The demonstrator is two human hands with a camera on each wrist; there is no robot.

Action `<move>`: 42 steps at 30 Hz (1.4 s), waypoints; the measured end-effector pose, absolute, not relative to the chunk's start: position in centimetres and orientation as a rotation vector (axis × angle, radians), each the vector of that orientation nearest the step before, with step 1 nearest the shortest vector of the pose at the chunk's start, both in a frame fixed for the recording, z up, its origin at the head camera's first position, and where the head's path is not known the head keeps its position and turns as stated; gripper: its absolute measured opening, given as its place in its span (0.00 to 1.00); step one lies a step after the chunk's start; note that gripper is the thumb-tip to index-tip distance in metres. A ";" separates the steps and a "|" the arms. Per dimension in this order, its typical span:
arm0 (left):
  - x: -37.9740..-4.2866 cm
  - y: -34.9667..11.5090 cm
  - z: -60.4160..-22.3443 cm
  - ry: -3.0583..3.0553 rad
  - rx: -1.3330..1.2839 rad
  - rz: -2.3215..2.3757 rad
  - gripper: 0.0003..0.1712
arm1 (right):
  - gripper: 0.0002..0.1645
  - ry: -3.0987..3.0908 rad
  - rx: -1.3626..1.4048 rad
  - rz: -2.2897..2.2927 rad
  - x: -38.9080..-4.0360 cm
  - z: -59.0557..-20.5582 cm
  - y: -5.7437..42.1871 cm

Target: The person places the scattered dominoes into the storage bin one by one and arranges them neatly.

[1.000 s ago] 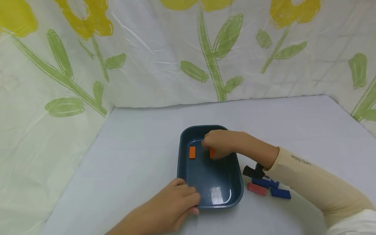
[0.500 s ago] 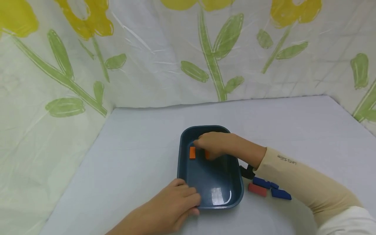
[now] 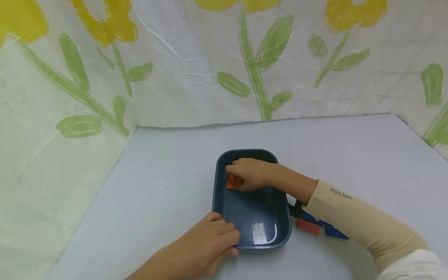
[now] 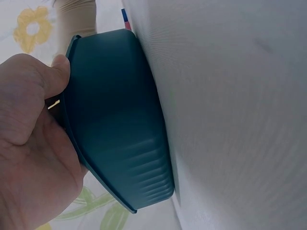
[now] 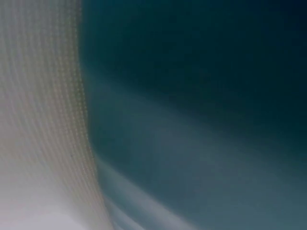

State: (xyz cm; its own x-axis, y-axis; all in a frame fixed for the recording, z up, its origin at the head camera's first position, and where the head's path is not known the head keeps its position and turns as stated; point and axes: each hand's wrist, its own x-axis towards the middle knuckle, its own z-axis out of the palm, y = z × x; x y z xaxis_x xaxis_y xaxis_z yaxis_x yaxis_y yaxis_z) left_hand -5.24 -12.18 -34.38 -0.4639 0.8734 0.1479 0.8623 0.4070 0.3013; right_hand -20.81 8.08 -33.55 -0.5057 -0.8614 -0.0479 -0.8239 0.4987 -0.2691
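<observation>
A dark teal plastic tray (image 3: 250, 219) sits on the white table. My left hand (image 3: 210, 243) grips its near left corner; in the left wrist view the thumb (image 4: 60, 72) presses at the tray's rim (image 4: 72, 115). Inside the tray, toward its far left, my right hand (image 3: 253, 174) pinches an orange block (image 3: 238, 181). That block stands right beside a second orange block (image 3: 230, 182), partly covered by the fingers. The right wrist view is filled by the sleeve (image 5: 43, 115) and the blurred tray wall (image 5: 192, 153), with the fingers out of sight.
Right of the tray lie a red block (image 3: 308, 226) and several blue blocks (image 3: 335, 232), partly under the right sleeve (image 3: 357, 210). A black wrist device (image 3: 296, 210) hangs below the right wrist. A flowered curtain (image 3: 182, 77) borders the table's back and left.
My right hand has moved left inside the tray, bringing the orange block up beside the other one. My left hand has stayed on the tray's corner.
</observation>
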 end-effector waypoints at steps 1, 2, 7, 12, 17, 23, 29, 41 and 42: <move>-5.3 -12.2 -34.4 2.598 1.600 0.520 0.07 | 0.22 2.564 -1.451 -0.327 -20.8 -33.6 8.2; -5.3 -12.1 -34.4 2.593 1.594 0.510 0.07 | 0.22 2.566 -1.447 -0.335 -20.7 -33.7 8.3; -5.4 -12.0 -34.2 2.579 1.571 0.472 0.07 | 0.26 2.600 -1.445 -0.353 -20.7 -33.9 9.3; -5.4 -11.9 -34.1 2.594 1.549 0.465 0.07 | 0.30 2.756 -1.459 -0.452 -19.5 -32.3 12.4; -5.3 -11.8 -34.2 2.606 1.573 0.476 0.07 | 0.28 2.980 -1.525 -0.580 -16.1 -31.3 17.8; -5.2 -11.8 -34.4 2.631 1.588 0.494 0.09 | 0.24 3.093 -1.515 -0.529 -12.2 -33.3 23.2; -5.2 -11.8 -34.3 2.638 1.581 0.494 0.09 | 0.21 2.969 -1.452 -0.526 -9.1 -35.7 24.8; -5.3 -11.8 -34.4 2.640 1.558 0.471 0.09 | 0.21 2.968 -1.173 -0.383 -7.0 -35.9 23.4; -5.2 -11.8 -34.4 2.642 1.563 0.476 0.09 | 0.21 2.976 -1.185 -0.375 -6.9 -36.0 23.3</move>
State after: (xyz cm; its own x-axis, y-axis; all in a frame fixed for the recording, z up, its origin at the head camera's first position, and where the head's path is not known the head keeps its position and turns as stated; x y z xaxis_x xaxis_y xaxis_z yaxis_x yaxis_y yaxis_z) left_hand -5.25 -11.76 -34.39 -0.4930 0.8611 0.1244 0.8504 0.4467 0.2781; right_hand -6.92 23.34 -36.00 -0.7271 -0.6671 0.1620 -0.6864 0.7036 -0.1837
